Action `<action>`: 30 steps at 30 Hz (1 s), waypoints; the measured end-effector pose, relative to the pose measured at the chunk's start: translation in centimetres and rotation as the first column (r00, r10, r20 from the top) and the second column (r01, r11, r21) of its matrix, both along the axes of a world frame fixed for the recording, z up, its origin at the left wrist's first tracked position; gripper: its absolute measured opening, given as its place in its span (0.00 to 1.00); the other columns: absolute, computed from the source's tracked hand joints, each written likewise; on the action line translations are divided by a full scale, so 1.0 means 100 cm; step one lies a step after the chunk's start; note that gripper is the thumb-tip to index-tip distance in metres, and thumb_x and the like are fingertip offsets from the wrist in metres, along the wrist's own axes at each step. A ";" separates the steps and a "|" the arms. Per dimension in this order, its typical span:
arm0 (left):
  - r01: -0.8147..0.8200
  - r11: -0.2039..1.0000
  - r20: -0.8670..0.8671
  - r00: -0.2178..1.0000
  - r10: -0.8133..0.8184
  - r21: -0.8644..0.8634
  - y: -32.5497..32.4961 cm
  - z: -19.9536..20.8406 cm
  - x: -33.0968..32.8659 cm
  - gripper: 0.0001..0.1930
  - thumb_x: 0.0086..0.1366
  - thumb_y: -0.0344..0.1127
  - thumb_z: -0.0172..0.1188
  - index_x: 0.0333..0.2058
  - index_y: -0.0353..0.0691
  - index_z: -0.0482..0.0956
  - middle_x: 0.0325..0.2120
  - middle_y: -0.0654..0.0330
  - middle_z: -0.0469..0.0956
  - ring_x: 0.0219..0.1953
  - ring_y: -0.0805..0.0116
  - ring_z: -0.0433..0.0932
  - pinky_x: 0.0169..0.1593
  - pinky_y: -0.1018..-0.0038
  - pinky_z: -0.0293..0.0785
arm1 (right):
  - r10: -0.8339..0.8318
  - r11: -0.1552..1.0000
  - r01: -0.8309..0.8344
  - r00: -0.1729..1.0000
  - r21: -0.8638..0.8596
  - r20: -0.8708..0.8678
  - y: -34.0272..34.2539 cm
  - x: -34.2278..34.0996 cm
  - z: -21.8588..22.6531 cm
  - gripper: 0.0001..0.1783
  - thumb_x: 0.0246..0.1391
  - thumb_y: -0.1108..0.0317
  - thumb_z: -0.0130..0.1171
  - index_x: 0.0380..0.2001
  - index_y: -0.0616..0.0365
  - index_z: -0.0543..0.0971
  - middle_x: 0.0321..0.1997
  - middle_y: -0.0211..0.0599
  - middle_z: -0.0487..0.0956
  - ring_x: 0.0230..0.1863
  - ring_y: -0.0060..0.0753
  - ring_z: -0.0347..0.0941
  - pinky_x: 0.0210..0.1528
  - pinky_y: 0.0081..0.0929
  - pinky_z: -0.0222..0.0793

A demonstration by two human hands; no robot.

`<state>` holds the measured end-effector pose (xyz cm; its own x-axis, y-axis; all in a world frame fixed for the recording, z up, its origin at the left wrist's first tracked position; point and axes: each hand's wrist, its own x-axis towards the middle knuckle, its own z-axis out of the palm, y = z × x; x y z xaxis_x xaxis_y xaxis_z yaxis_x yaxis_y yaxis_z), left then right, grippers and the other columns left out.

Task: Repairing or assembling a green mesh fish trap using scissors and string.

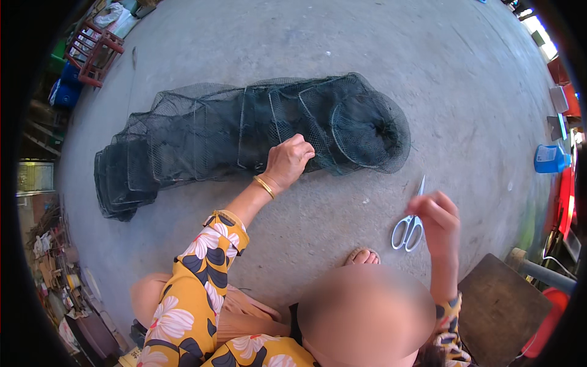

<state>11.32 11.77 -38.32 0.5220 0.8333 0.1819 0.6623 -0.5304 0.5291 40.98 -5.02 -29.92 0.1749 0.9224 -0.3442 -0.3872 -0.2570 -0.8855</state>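
A long dark green mesh fish trap (220, 134) with several wire frames lies across the floor ahead of me, its round end at the right. My left hand (288, 161) is closed in a pinch on the netting at its near edge, right of the middle. My right hand (437, 215) is raised apart from the trap, fingers curled together and somewhat blurred; whatever they may hold is too small to make out. Just beside and below that hand, white-handled scissors (406, 235) lie on the floor, blades pointing away from me and partly covered by the fingers.
A dark square board or stool top (504, 309) stands at the lower right. Along the right wall are a blue jug (550, 159) and red containers. A reddish wooden stool (95, 52) stands at the far left, with clutter lining the left side. My foot (363, 255) rests near the scissors.
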 end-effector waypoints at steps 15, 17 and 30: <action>0.086 0.993 0.029 0.996 -0.089 0.076 0.000 -0.003 -0.005 0.02 0.56 0.31 0.62 0.27 0.41 0.79 0.25 0.61 0.73 0.30 0.60 0.77 0.32 0.68 0.74 | 0.207 0.978 0.019 0.031 -0.207 0.978 -0.156 0.084 0.092 0.10 0.51 0.75 0.58 0.22 0.64 0.68 0.12 0.35 0.60 0.14 0.27 0.55 0.19 0.29 0.51; 0.144 0.986 0.112 0.982 -0.153 0.087 0.002 -0.013 0.026 0.02 0.56 0.31 0.62 0.26 0.41 0.79 0.25 0.61 0.73 0.30 0.61 0.77 0.32 0.68 0.74 | 0.300 0.952 0.102 -0.114 -0.290 0.947 -0.211 0.136 0.112 0.10 0.52 0.74 0.58 0.22 0.64 0.69 0.12 0.36 0.60 0.15 0.28 0.53 0.19 0.29 0.52; 0.218 0.966 0.022 0.974 -0.223 0.140 -0.007 -0.002 0.001 0.04 0.55 0.28 0.63 0.27 0.38 0.76 0.28 0.61 0.71 0.29 0.62 0.77 0.31 0.68 0.75 | 0.407 0.887 -0.034 0.531 -0.461 0.743 -0.096 0.045 -0.029 0.14 0.57 0.76 0.50 0.46 0.61 0.78 0.21 0.44 0.75 0.20 0.28 0.69 0.26 0.29 0.66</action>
